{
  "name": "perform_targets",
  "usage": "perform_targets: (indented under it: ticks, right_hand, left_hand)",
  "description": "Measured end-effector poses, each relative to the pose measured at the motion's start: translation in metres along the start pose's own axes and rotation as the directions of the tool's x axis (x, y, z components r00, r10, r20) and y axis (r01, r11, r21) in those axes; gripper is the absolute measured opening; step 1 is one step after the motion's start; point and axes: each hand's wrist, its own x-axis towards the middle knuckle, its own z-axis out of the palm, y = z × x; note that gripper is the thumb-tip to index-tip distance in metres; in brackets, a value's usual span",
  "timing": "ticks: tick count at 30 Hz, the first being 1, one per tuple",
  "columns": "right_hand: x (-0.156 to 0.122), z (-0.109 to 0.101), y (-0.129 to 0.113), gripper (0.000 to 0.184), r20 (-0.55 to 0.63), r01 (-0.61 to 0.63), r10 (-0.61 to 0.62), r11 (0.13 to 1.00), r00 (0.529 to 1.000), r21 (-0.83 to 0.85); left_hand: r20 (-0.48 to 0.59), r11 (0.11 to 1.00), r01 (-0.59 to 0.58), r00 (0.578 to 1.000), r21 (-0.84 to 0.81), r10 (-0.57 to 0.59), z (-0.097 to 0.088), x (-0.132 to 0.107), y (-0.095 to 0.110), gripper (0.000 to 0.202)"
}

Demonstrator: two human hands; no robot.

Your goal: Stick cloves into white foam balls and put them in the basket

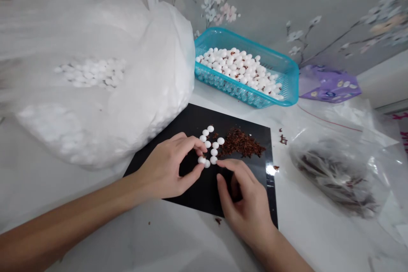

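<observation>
On a black board [191, 121] lie several small white balls [211, 128] in a loose cluster. My left hand [170, 163] reaches in from the left, its thumb and index finger closed around a white ball [201, 160] with a small brown piece against it. My right hand [245, 197] is on the other side of the cluster. Its index fingertip is close to or touching a white ball [213, 160], while its thumb stays apart, with nothing visible between them. Right of the balls, a pile of small reddish-brown pieces [244, 143] rests on the board.
A large translucent bag [153, 63] of white balls bulges over the board's left corner. Behind stands a blue basket [288, 93] holding white balls and brown bits. To the right lie a clear bag [338, 178] with dark contents and a purple packet [331, 85].
</observation>
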Motion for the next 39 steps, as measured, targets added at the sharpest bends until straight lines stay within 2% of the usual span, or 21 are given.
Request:
perform_targets:
  ticks: [3, 6, 9, 11, 15, 18, 21, 24, 28, 32, 39]
  right_hand:
    - [0.0, -0.001, 0.0, 0.032, 0.02, -0.013, 0.012, 0.998, 1.0, 0.058]
    - [0.001, -0.002, 0.001, 0.046, -0.013, -0.119, 0.121, 0.987, 0.993, 0.113]
    - [0.005, -0.005, 0.001, 0.067, 0.089, -0.2, 0.19, 0.974, 0.978, 0.111]
    - [0.007, -0.008, 0.002, 0.072, 0.17, -0.211, 0.19, 0.971, 0.967, 0.114]
    - [0.008, -0.011, 0.004, 0.074, 0.234, -0.177, 0.13, 0.965, 0.963, 0.192]
    - [0.005, -0.011, 0.005, 0.073, 0.249, -0.174, 0.112, 0.954, 0.962, 0.245]
    - [0.004, -0.009, 0.004, 0.071, 0.203, -0.204, 0.151, 0.939, 0.967, 0.276]
    - [0.004, -0.008, 0.005, 0.071, 0.162, -0.225, 0.184, 0.931, 0.969, 0.288]
    - [0.004, -0.007, 0.005, 0.07, 0.173, -0.222, 0.179, 0.937, 0.968, 0.27]
    - [0.004, -0.008, 0.004, 0.068, 0.166, -0.224, 0.182, 0.934, 0.969, 0.278]
    - [0.004, -0.008, 0.004, 0.066, 0.155, -0.216, 0.179, 0.937, 0.972, 0.273]
  left_hand:
    - [0.004, 1.0, 0.009, 1.0, 0.011, -0.009, -0.001, 0.001, 0.0, 0.015]
    - [0.02, 1.0, 0.014, 1.0, 0.019, -0.014, -0.001, 0.001, 0.0, 0.016]
    - [0.01, 1.0, 0.004, 1.0, 0.027, -0.004, 0.0, 0.002, 0.0, 0.017]
    - [0.003, 0.999, -0.001, 1.0, 0.032, 0.001, 0.001, 0.002, 0.0, 0.022]
    - [-0.012, 0.998, 0.001, 1.0, 0.064, -0.001, 0.004, 0.002, -0.001, 0.039]
    - [-0.024, 0.996, 0.016, 1.0, 0.091, -0.014, 0.005, 0.002, -0.002, 0.044]
    - [-0.004, 0.994, 0.037, 0.999, 0.104, -0.036, 0.005, 0.003, -0.003, 0.052]
    - [0.061, 0.992, 0.027, 0.997, 0.124, -0.035, 0.005, 0.002, -0.004, 0.062]
    - [0.116, 0.988, -0.001, 0.993, 0.156, -0.018, 0.004, 0.001, -0.006, 0.052]
    - [0.09, 0.991, 0.046, 0.994, 0.124, -0.058, 0.004, 0.002, -0.005, 0.039]
    - [0.08, 0.992, 0.065, 0.994, 0.105, -0.073, 0.006, 0.001, -0.005, 0.055]
